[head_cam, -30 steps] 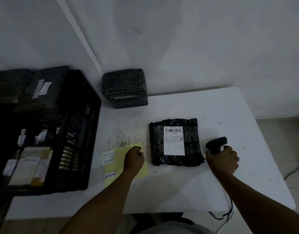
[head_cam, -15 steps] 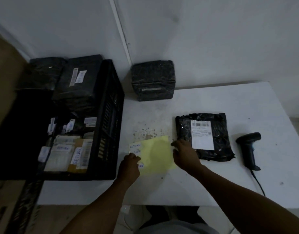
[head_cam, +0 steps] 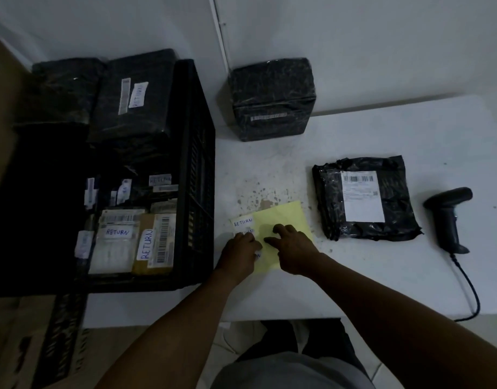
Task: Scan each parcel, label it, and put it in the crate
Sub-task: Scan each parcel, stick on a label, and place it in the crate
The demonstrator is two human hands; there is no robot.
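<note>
A black crate (head_cam: 198, 175) of parcels marked RETURN stands at the counter's (head_cam: 382, 276) left edge. Beside it, the left hand (head_cam: 239, 248), fingers curled, picks at a RETURN label (head_cam: 243, 222) on the yellow backing sheet (head_cam: 284, 220) while the right hand (head_cam: 293, 248), fingers spread, pins it flat. The labelling step appears underway; next, the peeled label likely goes onto the flat black parcel (head_cam: 365, 202), with the scanner (head_cam: 449, 217) lying unheld at far right.

Head view, steeply down over table (head_cam: 354, 276)
</note>
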